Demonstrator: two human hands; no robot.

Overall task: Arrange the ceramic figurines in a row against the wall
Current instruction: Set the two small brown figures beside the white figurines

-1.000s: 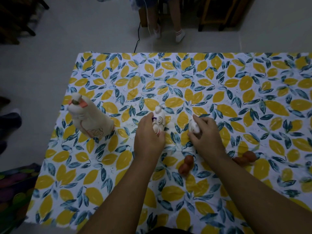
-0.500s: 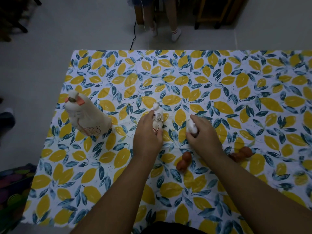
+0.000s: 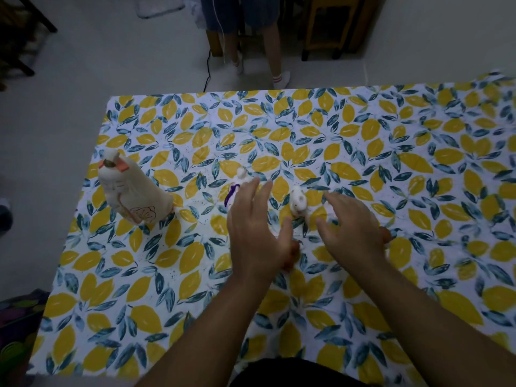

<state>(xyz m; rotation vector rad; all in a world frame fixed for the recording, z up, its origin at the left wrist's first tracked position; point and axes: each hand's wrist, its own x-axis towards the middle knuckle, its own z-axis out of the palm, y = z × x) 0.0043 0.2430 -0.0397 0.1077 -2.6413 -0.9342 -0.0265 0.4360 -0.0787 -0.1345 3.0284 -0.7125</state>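
Looking down at a table covered in a lemon-and-leaf print cloth [image 3: 363,135], both hands are hovering palm-down over the middle of it with nothing in them. The left hand [image 3: 257,233] has its fingers spread and stretched forward, a bit motion-blurred, and it covers the lower part of a small white figurine with a purple marking [image 3: 237,185], so I can't tell whether the fingers touch it. The right hand [image 3: 351,227] is also open, fingers loosely fanned out, sitting just right of a small white rabbit-looking figurine [image 3: 298,203] that stands upright on its own in the gap between the two hands.

Over to the left, well apart from the hands, there's the big cream figurine [image 3: 131,196] with orange patches on its head and a fan drawn on its robe, standing near the left edge of the cloth. So those three sit in a rough line across the middle of the table, not up at the far edge.

Something reddish-brown [image 3: 386,234] peeks out from under the right hand's far side, and another bit shows by the left thumb, too hidden to say what they are. Beyond the far edge of the table a person's legs [image 3: 276,51] in white socks stand on the pale floor.
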